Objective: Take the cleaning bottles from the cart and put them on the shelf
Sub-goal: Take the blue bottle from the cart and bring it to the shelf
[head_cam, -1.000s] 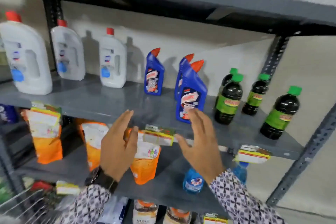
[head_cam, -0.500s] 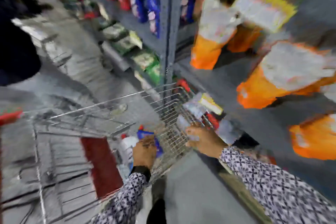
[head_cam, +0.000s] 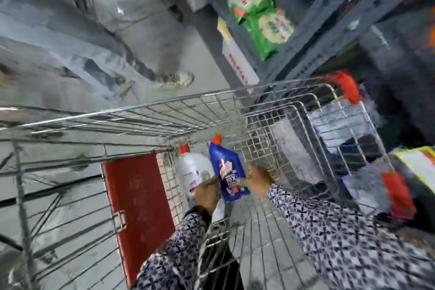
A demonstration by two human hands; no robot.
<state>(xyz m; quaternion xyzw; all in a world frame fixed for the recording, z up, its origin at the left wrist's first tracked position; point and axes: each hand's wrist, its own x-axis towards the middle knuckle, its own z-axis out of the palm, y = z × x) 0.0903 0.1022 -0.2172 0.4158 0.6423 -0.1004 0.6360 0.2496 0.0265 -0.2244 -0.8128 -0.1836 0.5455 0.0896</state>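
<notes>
I look down into a wire shopping cart (head_cam: 211, 106). Inside it a blue cleaning bottle (head_cam: 227, 167) with an orange-red cap lies beside a white bottle (head_cam: 191, 167) with a red cap. My left hand (head_cam: 207, 192) grips the blue bottle's lower left side, over the white bottle. On the bottle's right side sits my right hand (head_cam: 256, 179), fingers closed on its edge. Both arms wear patterned sleeves. The picture is blurred by motion.
A red flap (head_cam: 138, 198) forms the cart's child seat on the left. The grey metal shelf upright (head_cam: 313, 37) stands right of the cart, with green packets (head_cam: 259, 12) on a low shelf. A grey tiled floor lies on the left.
My view swung from the shelf of bottles down to the cart. Both hands dropped from the shelf into the cart and closed on the blue bottle.
</notes>
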